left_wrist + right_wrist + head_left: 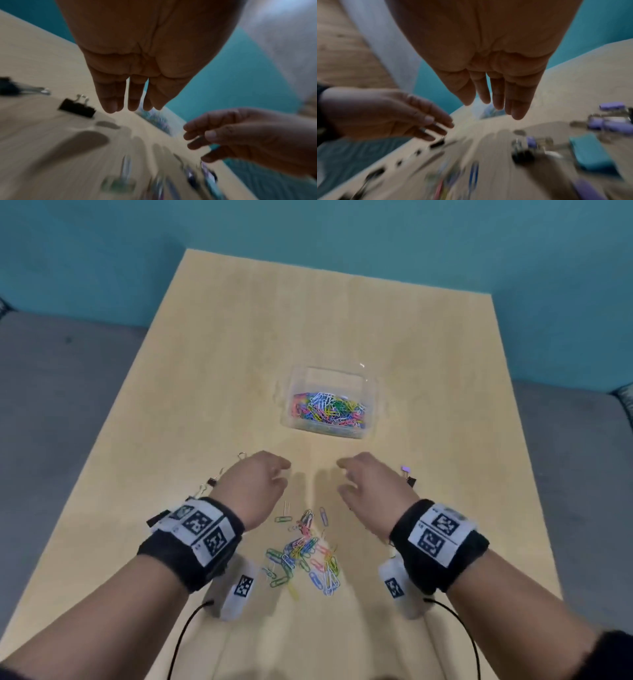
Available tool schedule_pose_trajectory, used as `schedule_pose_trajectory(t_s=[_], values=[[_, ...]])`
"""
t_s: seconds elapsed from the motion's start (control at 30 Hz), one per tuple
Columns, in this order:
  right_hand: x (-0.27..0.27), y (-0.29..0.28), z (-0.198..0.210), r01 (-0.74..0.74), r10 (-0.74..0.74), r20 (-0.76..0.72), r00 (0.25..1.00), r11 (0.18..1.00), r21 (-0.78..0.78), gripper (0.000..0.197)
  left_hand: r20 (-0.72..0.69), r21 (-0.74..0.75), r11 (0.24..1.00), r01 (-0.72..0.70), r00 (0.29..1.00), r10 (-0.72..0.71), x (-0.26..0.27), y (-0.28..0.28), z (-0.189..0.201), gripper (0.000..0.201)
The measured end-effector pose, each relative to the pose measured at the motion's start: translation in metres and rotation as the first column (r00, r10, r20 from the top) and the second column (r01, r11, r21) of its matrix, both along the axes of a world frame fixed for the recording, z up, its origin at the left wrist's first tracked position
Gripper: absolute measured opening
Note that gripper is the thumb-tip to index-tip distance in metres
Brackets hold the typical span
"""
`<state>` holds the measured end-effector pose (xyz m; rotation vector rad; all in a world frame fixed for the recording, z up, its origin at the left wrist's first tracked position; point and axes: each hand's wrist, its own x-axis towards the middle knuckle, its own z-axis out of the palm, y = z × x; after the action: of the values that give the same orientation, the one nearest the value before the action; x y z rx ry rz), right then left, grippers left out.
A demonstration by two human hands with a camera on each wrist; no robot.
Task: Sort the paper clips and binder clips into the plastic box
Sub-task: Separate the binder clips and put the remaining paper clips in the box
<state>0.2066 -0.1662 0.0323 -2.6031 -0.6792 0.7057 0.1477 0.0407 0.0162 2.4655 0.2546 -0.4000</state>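
Paper clips (303, 553) lie in a loose coloured heap on the table (212, 371) between the two wrists. The left hand (255, 486) and right hand (368, 491) hover apart above the wood, fingers relaxed and holding nothing. Black binder clips (213, 482) sit just outside the left hand. Beyond both hands stands the plastic box (330, 402), holding many more paper clips.

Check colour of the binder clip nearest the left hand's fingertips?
Black body, silver wire handles: binder clip, clearest in the left wrist view.
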Motion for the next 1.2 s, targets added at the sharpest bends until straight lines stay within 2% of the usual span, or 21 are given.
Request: schedule_pose_trajectory(t_s=[0.1,0.17,0.23,0.33,0.4,0.47,0.57,0.63,0.73,0.8,0.9,1.07,1.13,1.2], values=[[-0.044,0.006,-0.018,-0.195,0.195,-0.012,0.981,0.979,-0.057,0.026,0.019,0.086,0.964,0.253,0.967,-0.256,-0.039,-0.019,-0.025,0.045],[-0.061,0.009,-0.033,-0.259,0.260,0.008,0.966,0.965,-0.049,0.045,0.008,0.208,0.899,0.386,0.918,-0.396,-0.058,-0.027,-0.043,0.050],[-0.073,0.008,-0.045,-0.349,0.359,0.046,0.932,0.924,-0.156,0.067,-0.046,0.305,0.839,0.451,0.887,-0.460,-0.073,-0.029,-0.054,0.057],[-0.092,-0.002,-0.050,-0.435,0.466,0.037,0.884,0.850,-0.297,0.072,-0.092,0.342,0.806,0.484,0.870,-0.484,-0.093,-0.026,-0.056,0.054],[-0.105,-0.014,-0.048,-0.484,0.510,0.027,0.860,0.830,-0.278,0.069,-0.067,0.328,0.815,0.477,0.873,-0.483,-0.105,-0.025,-0.051,0.053],[-0.113,-0.027,-0.043,-0.483,0.498,0.061,0.865,0.859,-0.168,0.062,-0.041,0.315,0.845,0.432,0.896,-0.442,-0.118,-0.020,-0.043,0.055],[-0.117,-0.046,-0.033,-0.306,0.307,0.068,0.949,0.952,-0.025,0.057,0.011,0.256,0.945,0.204,0.977,-0.214,-0.137,-0.012,-0.032,0.064],[-0.120,-0.053,-0.029,-0.184,0.186,0.018,0.982,0.980,-0.076,0.064,-0.061,0.212,0.974,0.080,0.996,-0.069,-0.147,-0.011,-0.029,0.080],[-0.129,-0.046,-0.031,-0.133,0.134,-0.005,0.991,0.978,-0.163,0.079,-0.072,0.214,0.977,0.001,0.997,0.014,-0.153,-0.022,-0.031,0.084],[-0.134,-0.031,-0.036,-0.088,0.090,0.005,0.996,0.986,-0.139,0.083,-0.038,0.203,0.979,-0.019,0.999,0.028,-0.150,-0.033,-0.035,0.081],[-0.134,-0.007,-0.043,-0.044,0.048,0.033,0.998,0.993,-0.114,0.077,-0.013,0.183,0.982,-0.034,0.999,0.037,-0.140,-0.047,-0.041,0.074],[-0.126,0.017,-0.050,-0.040,0.047,0.087,0.995,0.996,-0.077,0.036,0.073,0.142,0.988,-0.060,0.996,0.050,-0.119,-0.060,-0.042,0.047],[-0.120,0.018,-0.050,-0.033,0.039,0.082,0.996,0.997,-0.067,0.029,0.112,0.134,0.990,-0.055,0.993,0.040,-0.112,-0.061,-0.043,0.032],[-0.112,0.018,-0.050,-0.031,0.035,0.061,0.998,0.997,-0.066,0.025,0.116,0.131,0.990,-0.041,0.993,0.026,-0.105,-0.062,-0.046,0.027]])
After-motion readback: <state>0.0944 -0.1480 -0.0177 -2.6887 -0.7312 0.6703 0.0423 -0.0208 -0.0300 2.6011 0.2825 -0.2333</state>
